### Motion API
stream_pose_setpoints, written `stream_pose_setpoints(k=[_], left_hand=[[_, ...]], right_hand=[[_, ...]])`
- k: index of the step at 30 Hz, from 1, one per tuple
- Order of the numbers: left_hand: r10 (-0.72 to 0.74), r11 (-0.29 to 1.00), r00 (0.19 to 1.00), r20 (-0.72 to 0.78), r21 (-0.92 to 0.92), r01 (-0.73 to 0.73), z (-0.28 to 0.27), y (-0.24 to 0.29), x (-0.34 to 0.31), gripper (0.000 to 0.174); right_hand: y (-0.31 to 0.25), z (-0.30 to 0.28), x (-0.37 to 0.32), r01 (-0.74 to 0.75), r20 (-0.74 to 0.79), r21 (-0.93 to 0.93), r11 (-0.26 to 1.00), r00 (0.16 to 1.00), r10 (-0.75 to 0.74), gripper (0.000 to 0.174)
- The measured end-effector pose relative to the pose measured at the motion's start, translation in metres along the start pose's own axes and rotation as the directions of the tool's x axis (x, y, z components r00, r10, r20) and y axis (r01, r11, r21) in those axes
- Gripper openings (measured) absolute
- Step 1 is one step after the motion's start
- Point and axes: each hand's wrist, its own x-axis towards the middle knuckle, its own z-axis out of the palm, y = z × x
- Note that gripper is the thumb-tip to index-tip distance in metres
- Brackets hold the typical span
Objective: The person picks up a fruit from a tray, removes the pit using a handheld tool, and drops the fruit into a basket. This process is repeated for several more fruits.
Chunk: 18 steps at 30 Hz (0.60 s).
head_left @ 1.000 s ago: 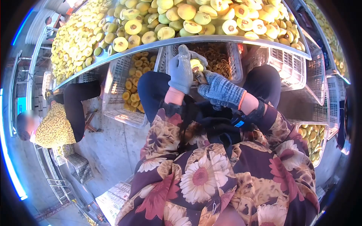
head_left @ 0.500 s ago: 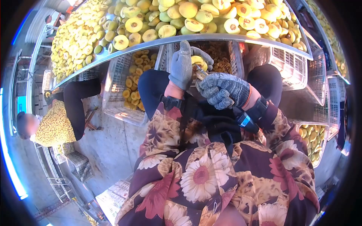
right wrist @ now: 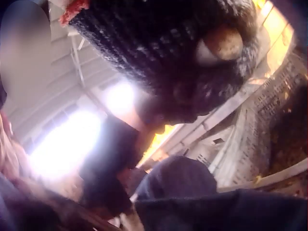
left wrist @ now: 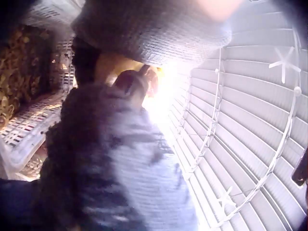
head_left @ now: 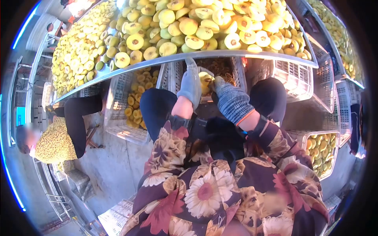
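Observation:
In a grey work glove, my left hand (head_left: 190,84) holds a yellow peach half (head_left: 205,80), thumb raised and fingers round the fruit's far side. My right hand (head_left: 233,100), in a blue-grey knitted glove, meets the fruit from the right. It grips a short tool whose rounded wooden handle (right wrist: 225,44) pokes out of the fist in the right wrist view. The tool's working end is hidden at the fruit. Seen from the left wrist, the right glove (left wrist: 125,163) reaches up to the peach half (left wrist: 110,65) below the left glove (left wrist: 154,33).
A metal-edged table (head_left: 157,62) heaped with peach halves (head_left: 189,26) spans the front. Below it stand a crate (head_left: 114,114) of fruit and a crate (head_left: 238,72) of brown scraps between the knees. More crates (head_left: 293,78) stand right. Another person (head_left: 57,135) sits at left.
The right hand has turned and moved up against the peach half, covering the tool that showed half a second ago. The left hand still holds the fruit, and the head view has shifted slightly.

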Motion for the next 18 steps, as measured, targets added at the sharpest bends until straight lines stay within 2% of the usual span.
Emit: stream_pose_setpoints(k=[1,2,4,5,6,7,8,9,10,11,12,14,16,17,18], left_hand=[[0.052,0.994,0.986,-0.158,0.1,-0.036,0.006,0.006,-0.007,0.078],[0.093,0.994,0.983,-0.157,0.076,-0.082,0.001,0.006,-0.007,0.076],[0.168,0.986,0.973,-0.16,0.027,-0.166,-0.018,0.008,-0.005,0.074],[0.178,0.984,0.954,-0.243,0.052,-0.171,-0.023,0.025,-0.015,0.067],[0.271,0.962,0.912,-0.309,0.061,-0.265,-0.029,0.042,-0.025,0.06],[0.376,0.927,0.862,-0.341,0.155,-0.343,-0.054,0.047,-0.022,0.048],[0.427,0.903,0.786,-0.448,0.16,-0.399,-0.085,0.047,-0.015,0.036],[0.487,0.87,0.659,-0.573,0.253,-0.423,-0.087,0.062,-0.027,0.028],[0.742,0.622,0.511,-0.433,0.729,-0.286,-0.146,0.051,-0.012,0.028],[0.737,0.451,0.531,-0.418,0.889,0.075,-0.134,0.072,-0.035,0.035],[0.821,0.046,0.49,-0.294,0.889,0.455,-0.149,0.072,-0.037,0.044],[0.643,0.325,0.656,-0.394,0.917,0.232,-0.119,0.088,-0.036,0.059],[0.788,0.191,0.602,-0.128,0.981,-0.041,-0.097,0.056,0.002,0.073],[0.772,0.149,0.633,-0.056,0.984,-0.094,-0.07,0.051,0.012,0.077],[0.751,0.107,0.66,0.02,0.983,-0.151,-0.045,0.047,0.023,0.081]], right_hand=[[-0.001,-0.007,0.003,-0.041,0.04,-0.029,0.999,0.998,0.043,0.04],[-0.002,-0.011,0.005,-0.083,0.081,-0.058,0.995,0.993,0.088,0.04],[0.013,0.005,0.009,0.006,-0.074,-0.026,1.0,0.997,-0.008,0.033],[0.025,0.021,0.016,0.056,-0.169,-0.028,0.998,0.984,-0.06,0.032],[0.037,0.032,0.022,0.106,-0.263,-0.035,0.994,0.958,-0.111,0.031],[0.051,0.035,0.03,0.075,-0.169,0.106,0.992,0.984,-0.056,0.031],[0.062,0.041,0.03,0.011,-0.026,0.042,0.999,1.0,-0.01,0.032],[0.074,0.048,0.032,-0.042,0.109,-0.029,0.999,0.993,0.045,0.033],[0.083,0.052,0.036,-0.088,0.235,-0.104,0.991,0.966,0.111,0.034],[0.083,0.048,0.039,-0.125,0.35,-0.186,0.975,0.918,0.184,0.035],[0.081,0.048,0.033,-0.034,0.296,-0.103,0.994,0.953,0.063,0.034],[0.066,0.047,0.029,-0.031,0.236,0.055,0.998,0.972,0.017,0.034],[0.034,0.02,0.025,-0.081,0.268,0.092,0.992,0.962,0.054,0.034],[0.022,0.007,0.023,-0.119,0.303,0.077,0.99,0.949,0.091,0.034],[0.03,0.021,0.021,-0.073,0.249,0.142,0.987,0.968,0.036,0.031]])
